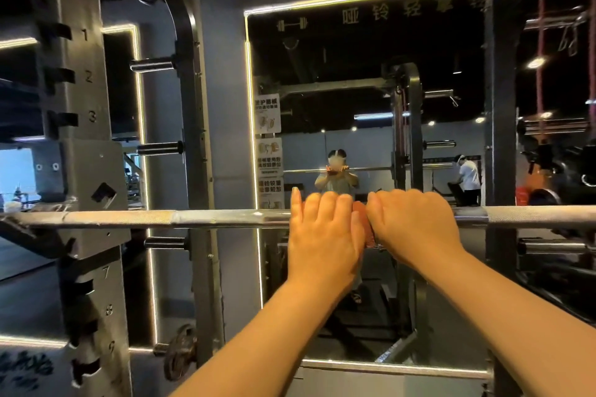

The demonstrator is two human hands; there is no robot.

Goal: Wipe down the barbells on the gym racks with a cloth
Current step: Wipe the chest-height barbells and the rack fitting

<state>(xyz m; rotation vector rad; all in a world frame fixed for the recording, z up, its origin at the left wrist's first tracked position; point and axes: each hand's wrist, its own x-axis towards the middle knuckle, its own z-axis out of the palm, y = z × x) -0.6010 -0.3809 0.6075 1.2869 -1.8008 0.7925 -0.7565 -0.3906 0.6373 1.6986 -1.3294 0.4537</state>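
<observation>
Two hands work side by side on one barbell running from nine to three o'clock. The right hand clenches the single orange cloth round the shaft. The left hand drapes over the barbell just beside it, and I cannot tell if it grips. Wiping seems midway, with both long ends probably left. One numbered rack upright stands at nine o'clock, one mirror at twelve.

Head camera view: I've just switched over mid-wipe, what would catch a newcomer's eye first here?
The left hand and right hand lie side by side over the steel barbell at centre frame, with an orange cloth bunched between them. Behind them, a light-edged wall mirror reflects the same pose. At far left, a numbered rack upright carries the bar.
</observation>
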